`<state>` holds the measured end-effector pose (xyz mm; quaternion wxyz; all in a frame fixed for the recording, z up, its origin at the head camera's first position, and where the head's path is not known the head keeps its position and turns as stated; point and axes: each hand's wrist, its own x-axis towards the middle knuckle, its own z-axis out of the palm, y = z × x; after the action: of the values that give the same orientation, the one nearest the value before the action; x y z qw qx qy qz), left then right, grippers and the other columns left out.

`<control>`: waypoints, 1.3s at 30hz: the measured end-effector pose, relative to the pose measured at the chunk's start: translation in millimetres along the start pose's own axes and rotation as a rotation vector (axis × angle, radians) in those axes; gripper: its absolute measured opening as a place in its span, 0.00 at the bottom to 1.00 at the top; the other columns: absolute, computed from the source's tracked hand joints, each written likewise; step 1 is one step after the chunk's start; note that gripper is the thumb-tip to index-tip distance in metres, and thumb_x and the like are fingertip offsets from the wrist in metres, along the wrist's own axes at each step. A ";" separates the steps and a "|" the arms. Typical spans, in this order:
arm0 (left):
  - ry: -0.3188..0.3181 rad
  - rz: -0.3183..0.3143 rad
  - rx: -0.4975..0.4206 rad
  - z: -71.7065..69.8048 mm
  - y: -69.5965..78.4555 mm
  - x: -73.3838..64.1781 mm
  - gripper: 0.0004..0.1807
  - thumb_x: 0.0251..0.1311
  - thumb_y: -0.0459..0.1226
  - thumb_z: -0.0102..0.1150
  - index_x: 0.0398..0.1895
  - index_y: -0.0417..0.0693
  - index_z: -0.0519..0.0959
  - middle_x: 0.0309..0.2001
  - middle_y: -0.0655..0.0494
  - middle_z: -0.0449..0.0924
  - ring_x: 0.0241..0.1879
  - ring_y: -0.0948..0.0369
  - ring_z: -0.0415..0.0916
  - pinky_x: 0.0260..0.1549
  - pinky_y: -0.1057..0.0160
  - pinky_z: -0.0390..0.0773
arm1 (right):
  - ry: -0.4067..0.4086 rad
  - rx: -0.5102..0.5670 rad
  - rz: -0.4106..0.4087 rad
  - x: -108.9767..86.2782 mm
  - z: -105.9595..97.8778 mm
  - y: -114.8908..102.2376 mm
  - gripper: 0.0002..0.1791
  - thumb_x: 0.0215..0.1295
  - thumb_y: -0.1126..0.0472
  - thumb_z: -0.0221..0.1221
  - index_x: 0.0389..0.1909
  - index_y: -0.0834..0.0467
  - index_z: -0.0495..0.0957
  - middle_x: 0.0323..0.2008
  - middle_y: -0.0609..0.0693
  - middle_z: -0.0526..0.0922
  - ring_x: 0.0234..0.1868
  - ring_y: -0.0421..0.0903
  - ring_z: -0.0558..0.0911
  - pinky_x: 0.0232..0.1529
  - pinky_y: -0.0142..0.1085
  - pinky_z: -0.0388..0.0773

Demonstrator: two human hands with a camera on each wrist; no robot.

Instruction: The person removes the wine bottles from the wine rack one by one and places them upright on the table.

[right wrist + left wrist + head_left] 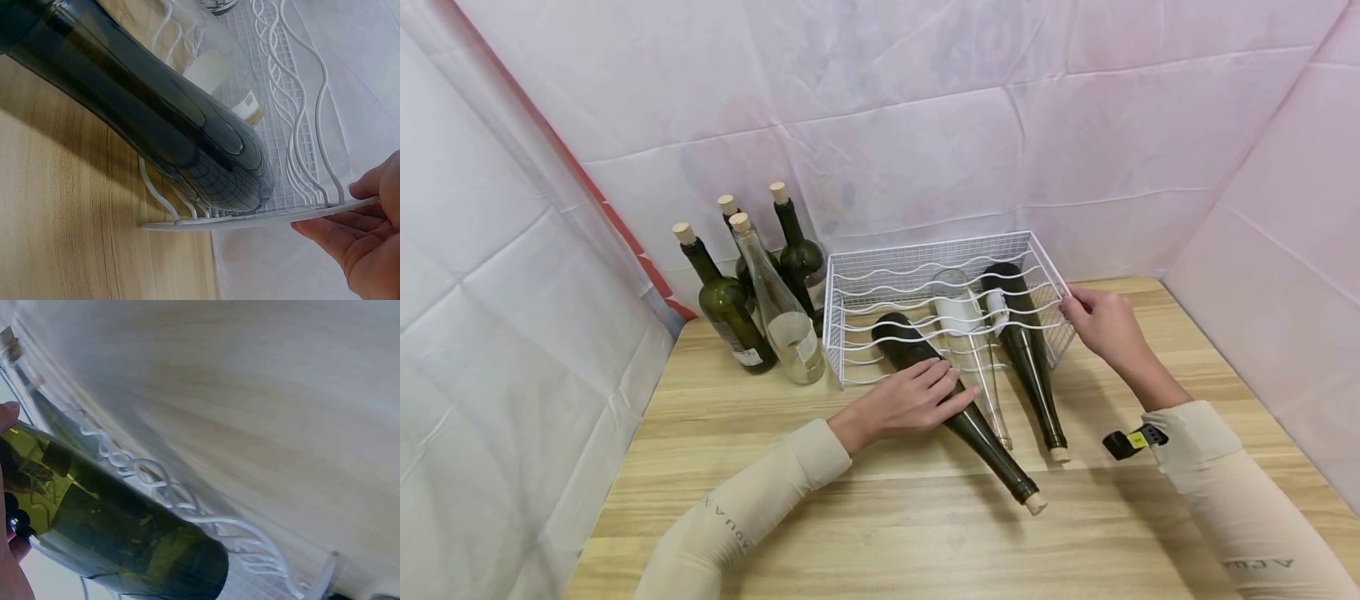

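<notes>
My left hand (917,398) grips a dark green corked wine bottle (992,450) around its body, its base among the front wires of a white wire wine rack (947,242). That bottle lies slanted, cork toward the lower right. With thumb and fingers my right hand (1105,325) pinches the rack's right side rim, also seen in the right wrist view (369,231). Inside the rack lie a clear bottle (958,308) and another dark green bottle (1030,358), necks sticking out the front. In the left wrist view the held bottle (137,519) hides part of the rack.
Several corked bottles stand left of the rack: a clear one (790,329) in front, a green one (730,308) beside it, and dark ones (801,250) behind. White sheeting (910,150) hangs behind and along both sides of the wooden table (880,542).
</notes>
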<state>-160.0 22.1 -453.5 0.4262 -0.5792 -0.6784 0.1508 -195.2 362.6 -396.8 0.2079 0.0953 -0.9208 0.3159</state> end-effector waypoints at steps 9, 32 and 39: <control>-0.019 -0.039 -0.026 -9.2 -4.5 6.2 0.23 0.78 0.40 0.38 0.68 0.51 0.76 0.45 0.53 0.84 0.45 0.56 0.82 0.45 0.63 0.82 | -0.138 0.076 0.120 2.3 -6.4 1.6 0.25 0.80 0.53 0.50 0.62 0.69 0.80 0.43 0.69 0.89 0.28 0.29 0.74 0.26 0.29 0.70; -0.018 -0.108 -0.082 -17.4 -3.2 15.2 0.28 0.72 0.54 0.46 0.66 0.51 0.79 0.42 0.58 0.83 0.42 0.59 0.80 0.39 0.65 0.80 | -0.174 0.313 0.227 -5.2 -12.7 10.1 0.31 0.80 0.47 0.51 0.69 0.68 0.73 0.48 0.54 0.91 0.36 0.17 0.81 0.39 0.15 0.79; -0.029 -0.141 -0.106 -24.9 -5.0 18.1 0.28 0.72 0.55 0.45 0.63 0.49 0.80 0.41 0.57 0.82 0.41 0.58 0.80 0.43 0.63 0.82 | -0.103 0.204 0.126 -9.7 -16.5 5.1 0.25 0.78 0.54 0.56 0.64 0.68 0.78 0.55 0.72 0.83 0.35 0.10 0.74 0.35 0.11 0.73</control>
<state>-143.9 30.0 -428.0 0.3948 -0.5496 -0.7304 0.0925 -182.7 377.3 -392.0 0.1293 0.0741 -0.8976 0.4150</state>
